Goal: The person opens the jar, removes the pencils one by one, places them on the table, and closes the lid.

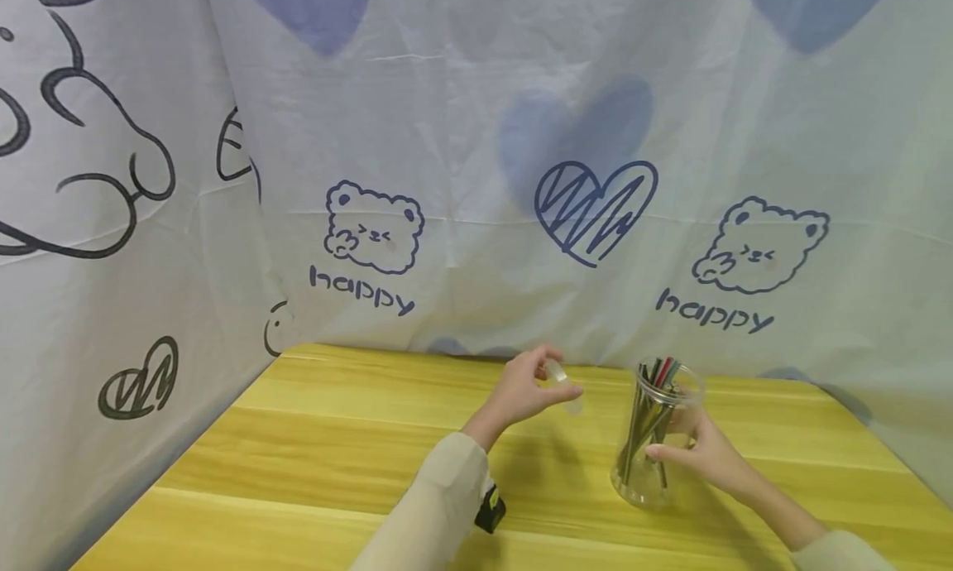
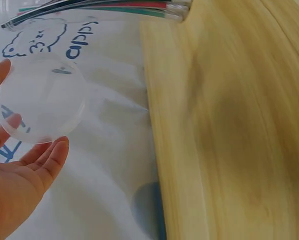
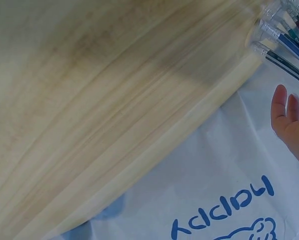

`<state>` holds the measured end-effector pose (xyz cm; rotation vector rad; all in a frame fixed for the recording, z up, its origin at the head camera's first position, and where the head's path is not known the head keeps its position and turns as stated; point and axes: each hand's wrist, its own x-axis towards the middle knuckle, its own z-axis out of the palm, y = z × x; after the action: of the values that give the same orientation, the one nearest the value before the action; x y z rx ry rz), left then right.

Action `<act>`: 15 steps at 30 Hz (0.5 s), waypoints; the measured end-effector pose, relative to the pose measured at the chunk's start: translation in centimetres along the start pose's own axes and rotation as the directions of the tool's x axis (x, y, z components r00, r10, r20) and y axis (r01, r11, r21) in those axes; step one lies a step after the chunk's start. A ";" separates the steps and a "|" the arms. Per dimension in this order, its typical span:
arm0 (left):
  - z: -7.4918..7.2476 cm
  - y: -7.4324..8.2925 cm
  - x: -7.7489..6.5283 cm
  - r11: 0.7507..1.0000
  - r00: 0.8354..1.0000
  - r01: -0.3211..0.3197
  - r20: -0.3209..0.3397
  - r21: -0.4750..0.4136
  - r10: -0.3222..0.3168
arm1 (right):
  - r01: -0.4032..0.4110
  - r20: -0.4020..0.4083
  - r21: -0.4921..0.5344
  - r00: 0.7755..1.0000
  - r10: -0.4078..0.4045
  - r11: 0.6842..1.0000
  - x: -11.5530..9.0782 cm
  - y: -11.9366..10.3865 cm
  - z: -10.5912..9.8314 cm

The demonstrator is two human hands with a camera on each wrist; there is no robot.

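Toward the back of the desk (image 1: 335,472), right of center: clear plastic jar (image 1: 644,439), mouth uncovered, pens (image 1: 656,374) bunched inside with their upper ends at the rim. Right hand (image 1: 703,457) clamped round its side, thumb in front, fingers behind — tall, narrow and pen-loaded, so I'd guess the grip is there to stop it tipping. Base looks to be on the desk; can't confirm contact. Left hand (image 1: 524,386) has the round translucent lid (image 2: 44,100) pinched by its edge, thumb on one side, fingertips on the other. It's raised off the desk, tilted close to upright, left of the jar and apart from it. Edge hold likely because the disc is thin and flat — leaves both faces mostly uncovered.
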<state>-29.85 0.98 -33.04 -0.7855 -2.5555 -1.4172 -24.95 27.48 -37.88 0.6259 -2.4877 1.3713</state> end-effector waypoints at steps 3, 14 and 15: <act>0.1 -0.3 0.1 0.999 1.000 -0.003 0.019 0.034 0.002 | 0.004 0.006 -0.003 1.000 -0.004 1.000 0.1 0.1 0.0; 0.8 -1.6 0.6 0.988 0.996 0.029 0.080 0.149 -0.041 | 0.063 0.007 0.013 0.998 -0.063 0.998 0.1 0.3 0.1; 0.8 -1.7 0.6 0.987 0.996 0.028 0.080 0.157 -0.041 | 0.062 0.005 0.012 0.998 -0.062 0.998 0.1 0.3 0.1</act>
<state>-31.07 1.17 -34.57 -0.7946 -2.7143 -1.1995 -25.17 27.57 -38.12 0.7039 -2.4451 1.3647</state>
